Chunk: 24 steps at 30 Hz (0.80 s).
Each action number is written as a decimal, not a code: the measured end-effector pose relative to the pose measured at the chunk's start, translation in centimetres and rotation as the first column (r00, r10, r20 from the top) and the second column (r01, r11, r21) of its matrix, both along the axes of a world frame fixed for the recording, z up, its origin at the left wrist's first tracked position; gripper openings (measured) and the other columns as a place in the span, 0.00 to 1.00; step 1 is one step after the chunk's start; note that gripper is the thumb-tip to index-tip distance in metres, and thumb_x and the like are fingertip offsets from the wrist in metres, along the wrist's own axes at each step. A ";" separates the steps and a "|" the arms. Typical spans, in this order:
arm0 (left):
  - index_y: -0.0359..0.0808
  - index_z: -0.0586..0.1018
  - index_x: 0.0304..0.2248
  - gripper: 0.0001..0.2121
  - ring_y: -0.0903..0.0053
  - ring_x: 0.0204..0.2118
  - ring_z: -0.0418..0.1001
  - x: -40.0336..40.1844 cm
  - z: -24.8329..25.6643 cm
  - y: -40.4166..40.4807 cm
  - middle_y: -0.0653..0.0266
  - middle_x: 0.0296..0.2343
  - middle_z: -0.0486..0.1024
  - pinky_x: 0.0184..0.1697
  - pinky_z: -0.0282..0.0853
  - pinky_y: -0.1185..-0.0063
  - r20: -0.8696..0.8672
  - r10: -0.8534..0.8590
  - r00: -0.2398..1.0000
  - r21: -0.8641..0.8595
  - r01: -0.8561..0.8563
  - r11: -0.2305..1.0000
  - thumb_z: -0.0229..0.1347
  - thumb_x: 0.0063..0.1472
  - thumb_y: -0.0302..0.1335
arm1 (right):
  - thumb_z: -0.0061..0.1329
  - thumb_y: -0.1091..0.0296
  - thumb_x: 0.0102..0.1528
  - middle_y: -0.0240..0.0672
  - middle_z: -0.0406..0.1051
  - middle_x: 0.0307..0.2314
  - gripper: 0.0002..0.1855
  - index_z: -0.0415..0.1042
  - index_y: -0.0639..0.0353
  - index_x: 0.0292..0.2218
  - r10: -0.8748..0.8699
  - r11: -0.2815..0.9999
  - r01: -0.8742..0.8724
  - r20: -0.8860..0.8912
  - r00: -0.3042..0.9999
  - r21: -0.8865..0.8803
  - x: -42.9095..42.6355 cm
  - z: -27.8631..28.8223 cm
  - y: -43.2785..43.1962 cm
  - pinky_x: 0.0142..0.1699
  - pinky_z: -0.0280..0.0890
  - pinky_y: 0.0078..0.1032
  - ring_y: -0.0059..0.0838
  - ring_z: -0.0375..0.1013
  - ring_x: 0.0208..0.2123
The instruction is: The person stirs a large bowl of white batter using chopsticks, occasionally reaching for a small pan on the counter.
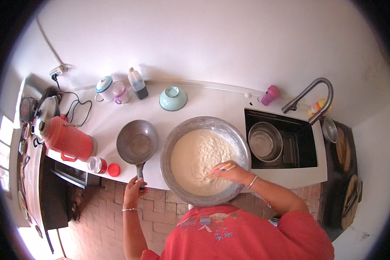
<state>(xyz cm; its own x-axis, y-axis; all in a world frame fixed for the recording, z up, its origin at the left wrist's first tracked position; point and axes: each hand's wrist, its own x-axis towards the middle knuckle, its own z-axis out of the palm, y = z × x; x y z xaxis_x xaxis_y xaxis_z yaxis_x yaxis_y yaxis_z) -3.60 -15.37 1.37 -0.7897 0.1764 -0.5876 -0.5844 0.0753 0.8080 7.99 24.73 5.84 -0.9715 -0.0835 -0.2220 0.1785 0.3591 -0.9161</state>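
Observation:
A wide metal basin (205, 121) stands at the counter's front edge, right before me. Pale, lumpy batter (201, 156) covers its bottom. My right hand (229, 172) reaches over the basin and grips a pair of wooden chopsticks (227, 167), whose lower ends dip into the batter. To the left of the basin, my left hand (135, 191) holds the handle of a grey metal ladle-like pan (137, 141). The pan's bowl faces up over the counter and holds no visible food.
A black sink (289, 156) on the right contains a metal pot (265, 142), below a curved faucet (312, 92). An upturned green bowl (173, 99), a bottle of dark liquid (137, 84) and a lidded mug (104, 87) line the back. Left stand a red jug (70, 139) and a jar (97, 165).

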 end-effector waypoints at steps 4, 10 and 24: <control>0.35 0.69 0.40 0.11 0.79 0.20 0.69 -0.7 -0.2 0.9 0.66 0.22 0.70 0.23 0.68 0.82 0.155 -0.011 0.988 0.334 -0.042 0.942 0.49 0.57 0.27 | 0.48 0.67 0.52 0.35 0.74 0.30 0.09 0.74 0.61 0.34 -0.167 0.953 0.166 -0.020 0.986 0.252 -0.9 2.0 5.9 0.38 0.66 0.19 0.21 0.72 0.33; 0.37 0.69 0.38 0.11 0.83 0.16 0.63 -3.3 -2.5 1.3 0.70 0.20 0.67 0.16 0.61 0.86 0.247 0.060 0.967 0.353 -0.147 0.924 0.50 0.57 0.34 | 0.48 0.66 0.50 0.38 0.73 0.30 0.09 0.73 0.55 0.34 -0.092 0.993 0.110 -0.297 0.951 0.047 -0.6 -2.1 -1.8 0.39 0.65 0.26 0.29 0.72 0.31; 0.37 0.71 0.34 0.09 0.90 0.09 0.55 -2.0 5.4 1.9 0.75 0.14 0.62 0.08 0.48 0.90 -0.168 0.086 0.982 0.045 -0.079 0.996 0.49 0.59 0.34 | 0.44 0.60 0.51 0.42 0.71 0.25 0.12 0.71 0.59 0.30 -0.039 0.996 0.064 -0.349 0.936 0.061 4.6 0.1 0.8 0.34 0.64 0.33 0.41 0.70 0.29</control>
